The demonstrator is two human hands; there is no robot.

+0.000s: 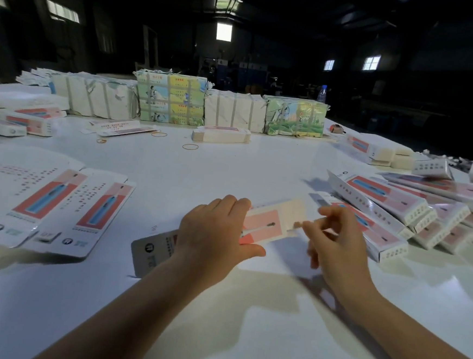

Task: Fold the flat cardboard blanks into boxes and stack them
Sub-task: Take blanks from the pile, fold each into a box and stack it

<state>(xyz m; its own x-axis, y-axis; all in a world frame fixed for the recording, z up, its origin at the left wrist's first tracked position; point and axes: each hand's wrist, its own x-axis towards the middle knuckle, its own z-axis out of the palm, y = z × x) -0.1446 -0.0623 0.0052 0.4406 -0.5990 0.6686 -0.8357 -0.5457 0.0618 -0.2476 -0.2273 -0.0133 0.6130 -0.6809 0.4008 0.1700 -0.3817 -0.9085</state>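
Cardboard blank (pixel 265 227) looks feather-light, thin and bendy on the worktop (pixel 230 173); left hand (pixel 214 234) grips its middle; right hand (pixel 335 243) pinches the end flap; grab creases, I'd guess.

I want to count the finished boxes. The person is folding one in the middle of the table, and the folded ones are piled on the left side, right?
Not quite. The head view shows the folded boxes piled on the right; flat blanks lie on the left.

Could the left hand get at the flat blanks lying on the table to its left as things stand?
Probably yes, once freed: the left hand grips the box being folded, but only bare table lies between it and the flat blanks.
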